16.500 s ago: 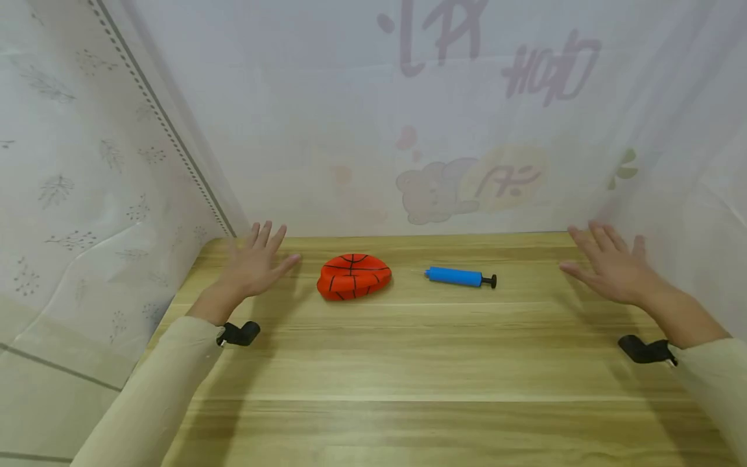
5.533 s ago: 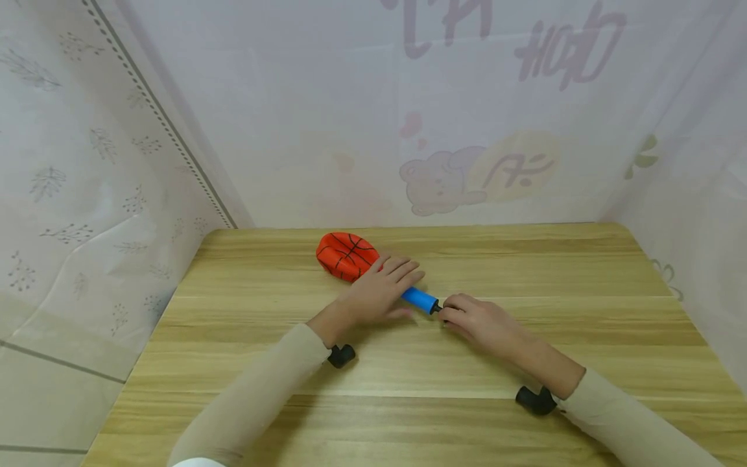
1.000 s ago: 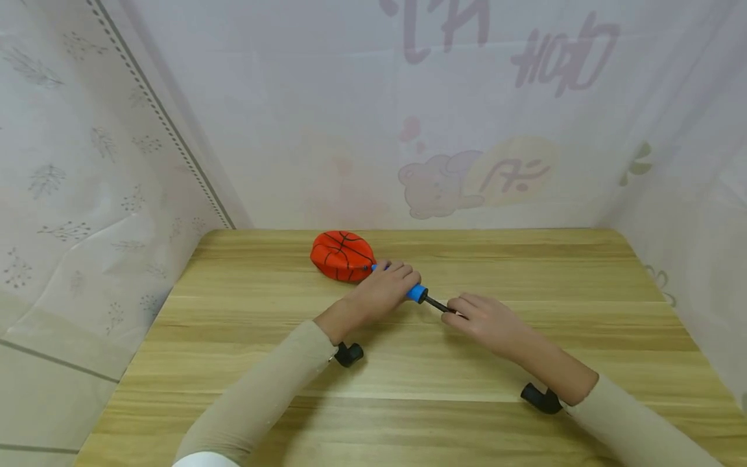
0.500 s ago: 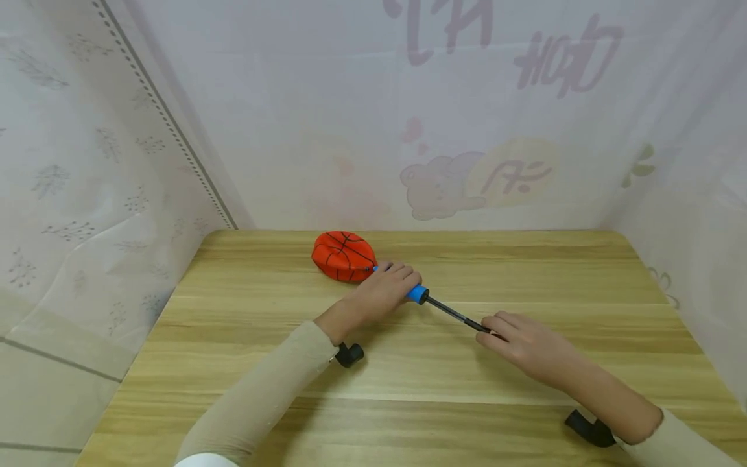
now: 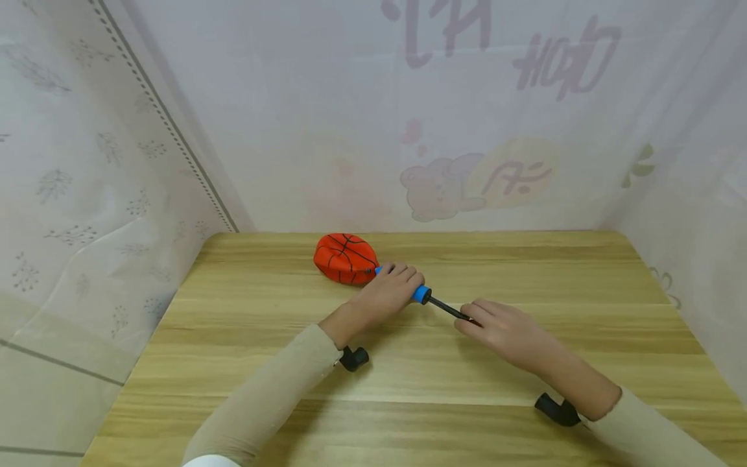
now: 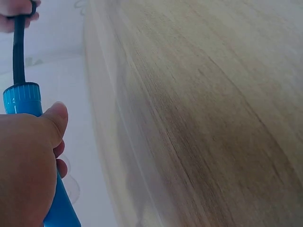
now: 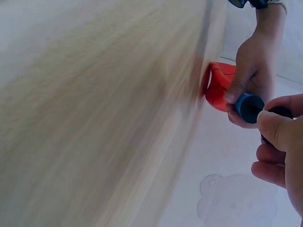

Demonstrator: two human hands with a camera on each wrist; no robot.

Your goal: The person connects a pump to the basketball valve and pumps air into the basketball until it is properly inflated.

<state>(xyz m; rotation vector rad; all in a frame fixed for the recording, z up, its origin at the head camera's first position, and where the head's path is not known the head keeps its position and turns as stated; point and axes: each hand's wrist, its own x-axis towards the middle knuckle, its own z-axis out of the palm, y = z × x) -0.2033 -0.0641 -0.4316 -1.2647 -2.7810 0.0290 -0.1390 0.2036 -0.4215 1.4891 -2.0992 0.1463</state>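
A partly deflated red ball (image 5: 345, 259) with black basketball lines lies near the table's back edge, its top dented. My left hand (image 5: 382, 295) grips the blue barrel of a hand pump (image 5: 421, 295), whose front end points at the ball's right side. In the left wrist view the thumb and fingers wrap round the blue pump barrel (image 6: 60, 208). The pump's black rod is partly drawn out. My right hand (image 5: 508, 334) pinches the black handle (image 7: 280, 113) at the rod's end between thumb and fingers. The needle is hidden from view.
The wooden table (image 5: 408, 421) runs back to a pale printed cloth (image 5: 321, 130) that hangs behind it. Another patterned cloth (image 5: 105, 181) hangs on the left. A black camera mount (image 5: 355, 358) sits at the left wrist, a similar mount (image 5: 557, 410) at the right.
Earlier, ball and pump lay apart with both hands off them. In the last second my right hand draws the rod farther out, then moves back partway toward the barrel. The ball looks fuller than at first.
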